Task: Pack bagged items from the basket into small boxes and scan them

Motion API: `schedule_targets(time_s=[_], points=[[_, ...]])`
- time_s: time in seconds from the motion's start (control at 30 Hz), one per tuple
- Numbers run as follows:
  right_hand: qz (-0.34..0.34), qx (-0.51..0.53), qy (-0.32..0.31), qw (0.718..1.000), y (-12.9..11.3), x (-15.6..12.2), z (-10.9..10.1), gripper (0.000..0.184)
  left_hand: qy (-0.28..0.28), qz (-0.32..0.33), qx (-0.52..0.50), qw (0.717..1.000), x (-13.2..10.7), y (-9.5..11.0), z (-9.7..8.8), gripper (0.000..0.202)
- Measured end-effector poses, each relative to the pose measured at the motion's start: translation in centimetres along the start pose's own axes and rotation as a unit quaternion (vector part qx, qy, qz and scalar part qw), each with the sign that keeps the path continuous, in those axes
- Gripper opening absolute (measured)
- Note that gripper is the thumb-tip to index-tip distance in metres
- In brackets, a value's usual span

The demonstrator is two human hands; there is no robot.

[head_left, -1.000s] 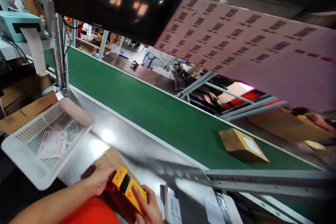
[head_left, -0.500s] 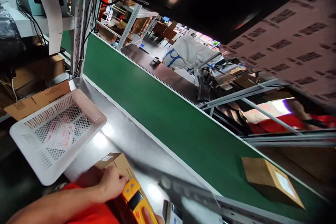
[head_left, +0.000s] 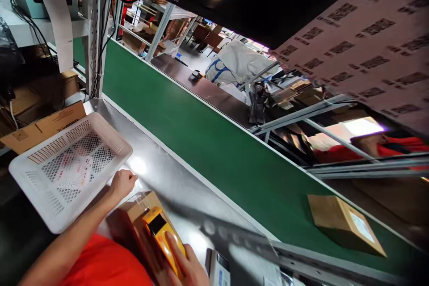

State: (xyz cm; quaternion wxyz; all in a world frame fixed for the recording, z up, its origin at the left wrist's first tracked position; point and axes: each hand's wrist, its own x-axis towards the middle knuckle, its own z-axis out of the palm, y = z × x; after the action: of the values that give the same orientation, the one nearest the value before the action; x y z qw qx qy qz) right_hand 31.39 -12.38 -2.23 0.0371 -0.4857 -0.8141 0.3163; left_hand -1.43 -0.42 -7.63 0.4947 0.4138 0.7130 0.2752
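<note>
The right hand (head_left: pixel 182 263) wraps the yellow scanner (head_left: pixel 162 234) over the small carton (head_left: pixel 140 208) on the steel bench (head_left: pixel 167 178); left hand (head_left: pixel 122 183), loosely curled and empty, nears the white basket (head_left: pixel 110 127); best keep the scanner square to the label.

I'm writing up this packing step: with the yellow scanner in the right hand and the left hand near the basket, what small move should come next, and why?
Probably bring the left hand back onto the small cardboard box to steady it. That hand sits closed at the white basket rim, off the box, while the right hand presses the yellow scanner on the box top.
</note>
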Motion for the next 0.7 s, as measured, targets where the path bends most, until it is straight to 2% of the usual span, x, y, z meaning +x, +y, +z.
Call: schedule_targets(time_s=[0.13,0.3,0.47,0.53,0.6,0.7], points=[[0.025,-0.03,-0.024,0.999,-0.5,1.9,-0.4,0.071,0.025,-0.014,0.001,1.0,0.1,-1.6,0.6,0.031],[0.009,-0.046,-0.011,0.999,-0.4,1.9,0.1,0.074,0.045,-0.01,-0.017,0.999,-0.6,-2.6,1.3,0.035],[-0.016,-0.062,0.072,0.995,1.2,1.5,2.5,0.078,0.069,0.042,-0.013,0.997,-0.2,-2.0,0.9,0.032],[-0.017,-0.069,0.09,0.993,1.4,1.8,3.0,0.076,0.072,0.041,0.004,0.997,0.5,-2.4,0.9,0.03],[0.015,-0.071,0.059,0.996,0.9,2.5,2.9,0.073,0.048,0.007,0.016,0.999,0.9,-3.5,1.6,0.031],[0.078,-0.069,-0.003,0.995,-0.7,3.4,1.5,0.073,-0.012,-0.056,0.024,0.998,0.9,-5.7,3.6,0.038]])
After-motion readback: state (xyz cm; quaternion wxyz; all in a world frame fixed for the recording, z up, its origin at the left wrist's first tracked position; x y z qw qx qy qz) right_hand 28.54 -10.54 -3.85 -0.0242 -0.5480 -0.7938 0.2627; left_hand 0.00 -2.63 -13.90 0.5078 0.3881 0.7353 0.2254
